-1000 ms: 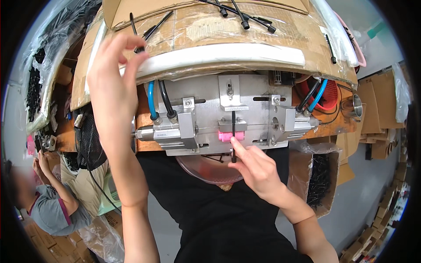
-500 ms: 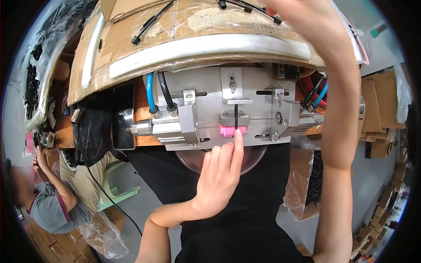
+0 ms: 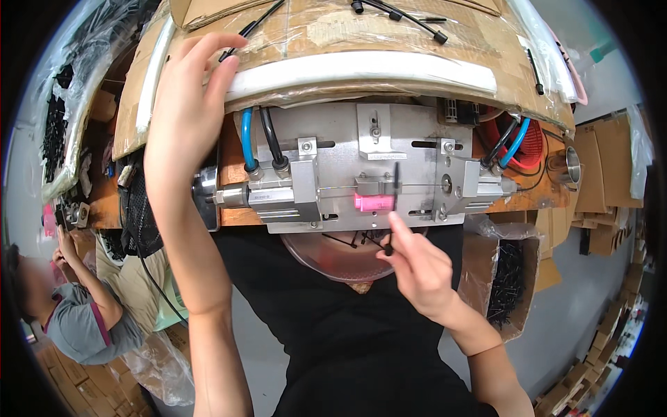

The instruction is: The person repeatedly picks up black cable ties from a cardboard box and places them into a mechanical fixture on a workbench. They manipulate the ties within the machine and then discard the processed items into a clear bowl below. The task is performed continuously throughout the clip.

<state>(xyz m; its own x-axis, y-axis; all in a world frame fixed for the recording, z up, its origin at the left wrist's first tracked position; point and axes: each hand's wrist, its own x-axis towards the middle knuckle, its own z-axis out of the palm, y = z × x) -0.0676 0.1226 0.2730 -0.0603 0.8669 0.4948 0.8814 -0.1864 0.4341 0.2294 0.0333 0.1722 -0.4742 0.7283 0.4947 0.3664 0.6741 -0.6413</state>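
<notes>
Far over on the left I see a co-worker [image 3: 94, 316] in a grey shirt, well apart from this bench. Nearer, the person's left hand [image 3: 184, 90] is up over the cardboard [image 3: 306, 48], thumb and forefinger parted about the end of some loose black rods [image 3: 237, 40]; whether it has pinched one, I cannot tell. Next comes an air cylinder [image 3: 281, 193] fed by a blue hose [image 3: 247, 139], then the metal plate [image 3: 340, 132] with a bright pink piece [image 3: 374, 202] at its middle. By that piece's right end is the black rod [image 3: 396, 184], grasped between the thumb and forefinger of the right hand [image 3: 424, 274]. Its long axis runs away from the wearer, thick end nearest the thumb, thin tip aimed at the upright bracket [image 3: 375, 135] and leaning slightly right. The tip is blurred, so contact is unclear. I'd judge the step in hand to be handling this rod at the fixture; the next move calls for a steady pinch and careful alignment. Rightmost stands a carton [image 3: 479, 271] of similar rods.
</notes>
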